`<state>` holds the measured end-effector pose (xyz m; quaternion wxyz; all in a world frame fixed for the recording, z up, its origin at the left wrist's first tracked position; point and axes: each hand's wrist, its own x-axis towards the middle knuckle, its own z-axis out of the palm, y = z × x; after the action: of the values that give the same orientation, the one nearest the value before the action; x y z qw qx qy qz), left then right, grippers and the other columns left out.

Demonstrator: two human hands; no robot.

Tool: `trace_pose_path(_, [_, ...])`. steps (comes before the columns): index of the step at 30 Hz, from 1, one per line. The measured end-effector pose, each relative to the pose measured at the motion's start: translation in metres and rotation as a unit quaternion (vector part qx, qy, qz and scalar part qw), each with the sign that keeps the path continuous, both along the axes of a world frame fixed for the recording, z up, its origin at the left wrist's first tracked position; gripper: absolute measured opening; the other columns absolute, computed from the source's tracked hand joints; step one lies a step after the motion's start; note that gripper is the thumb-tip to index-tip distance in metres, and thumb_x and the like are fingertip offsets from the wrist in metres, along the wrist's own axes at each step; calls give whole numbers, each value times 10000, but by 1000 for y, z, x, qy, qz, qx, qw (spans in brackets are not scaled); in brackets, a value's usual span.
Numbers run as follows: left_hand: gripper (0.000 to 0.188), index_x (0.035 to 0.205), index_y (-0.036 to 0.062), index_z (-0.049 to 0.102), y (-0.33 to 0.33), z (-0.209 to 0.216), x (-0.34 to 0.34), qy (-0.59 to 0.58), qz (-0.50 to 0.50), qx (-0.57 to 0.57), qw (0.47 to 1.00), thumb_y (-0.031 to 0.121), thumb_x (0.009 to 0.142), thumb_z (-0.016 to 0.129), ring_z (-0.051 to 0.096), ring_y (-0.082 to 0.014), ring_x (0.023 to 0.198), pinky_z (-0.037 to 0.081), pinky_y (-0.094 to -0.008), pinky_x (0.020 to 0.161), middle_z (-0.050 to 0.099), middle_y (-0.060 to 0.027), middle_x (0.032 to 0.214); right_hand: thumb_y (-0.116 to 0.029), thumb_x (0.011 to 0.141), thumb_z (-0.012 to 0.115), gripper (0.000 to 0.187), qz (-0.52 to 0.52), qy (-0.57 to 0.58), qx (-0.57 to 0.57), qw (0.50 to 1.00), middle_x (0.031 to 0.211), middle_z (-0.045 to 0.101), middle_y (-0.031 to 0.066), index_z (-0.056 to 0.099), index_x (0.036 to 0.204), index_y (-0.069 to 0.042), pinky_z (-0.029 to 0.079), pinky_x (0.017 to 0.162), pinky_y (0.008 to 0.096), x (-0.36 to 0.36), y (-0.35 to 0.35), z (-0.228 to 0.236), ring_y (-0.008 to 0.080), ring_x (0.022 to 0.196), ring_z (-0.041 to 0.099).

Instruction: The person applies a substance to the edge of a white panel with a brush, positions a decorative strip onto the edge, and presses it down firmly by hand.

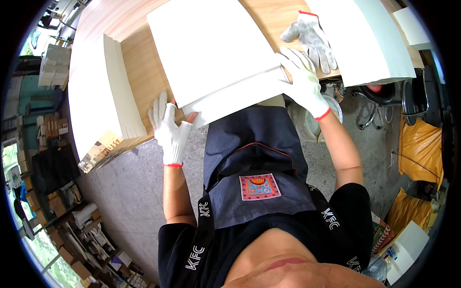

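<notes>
A wide stack of white paper sheets (216,45) lies on the wooden table in front of me. Along its near side a white strip of sheet (235,93) juts past the table edge. My left hand (169,132), in a white knit glove with a red cuff, is at the near left corner, its fingers stretched and its bare thumb tip against the strip. On the right, my right hand (303,79) wears a matching glove and lies over the near right corner, fingers extended; its thumb is hidden. Just beyond it rests a loose grey-palmed work glove (314,41).
Tall paper stacks flank the work: a left stack (98,103) and a right stack (370,43). Bare wooden tabletop (141,62) shows between stacks. Beneath the table on the right are a round clear container (309,120) and a wheeled chair base (372,113). Loaded shelves (72,206) stand far left.
</notes>
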<state>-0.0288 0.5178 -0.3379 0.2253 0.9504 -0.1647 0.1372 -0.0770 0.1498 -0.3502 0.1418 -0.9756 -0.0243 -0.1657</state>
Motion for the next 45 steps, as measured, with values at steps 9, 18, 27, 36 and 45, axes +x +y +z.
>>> trace_pose_path(9, [539, 975, -7, 688, 4, 0, 8, -34, -29, 14, 999, 354, 626, 884, 489, -404, 1285, 316, -550, 1109, 576, -220, 1360, -449, 832, 728, 697, 14, -3, -14, 1000, 1488, 476, 92, 525, 1413, -123, 249, 1179, 465, 1, 3, 1, 293, 1403, 382])
trace_pose_path(18, [574, 1044, 6, 702, 10, -9, 5, -37, -20, 21, 999, 370, 636, 879, 492, -403, 1283, 307, -548, 1112, 582, -191, 1366, -432, 831, 734, 702, 22, 10, -7, 1000, 1499, 461, 95, 517, 1420, -119, 241, 1182, 464, 3, 4, -1, 301, 1411, 369])
trace_pose_path(27, [577, 1052, -2, 691, 5, -6, 6, -51, -27, 43, 997, 379, 655, 865, 494, -403, 1283, 318, -545, 1102, 579, -200, 1366, -437, 819, 740, 713, 23, 4, -6, 1000, 1500, 459, 90, 520, 1416, -117, 248, 1185, 466, 0, 2, 1, 296, 1411, 367])
trace_pose_path(36, [528, 962, 0, 669, 4, -3, 5, -81, -39, 63, 994, 363, 634, 868, 527, -368, 1216, 359, -503, 1048, 595, -192, 1330, -478, 819, 721, 717, 6, 17, -11, 1000, 1494, 461, 107, 511, 1427, -160, 230, 1192, 464, 1, 4, -1, 295, 1407, 375])
trace_pose_path(45, [543, 992, -7, 683, 6, -4, 4, -75, -32, 58, 995, 378, 652, 860, 516, -386, 1238, 347, -520, 1066, 588, -189, 1358, -466, 822, 725, 715, 12, 14, -6, 1000, 1493, 467, 93, 515, 1421, -137, 229, 1196, 459, 1, 5, 1, 282, 1418, 364])
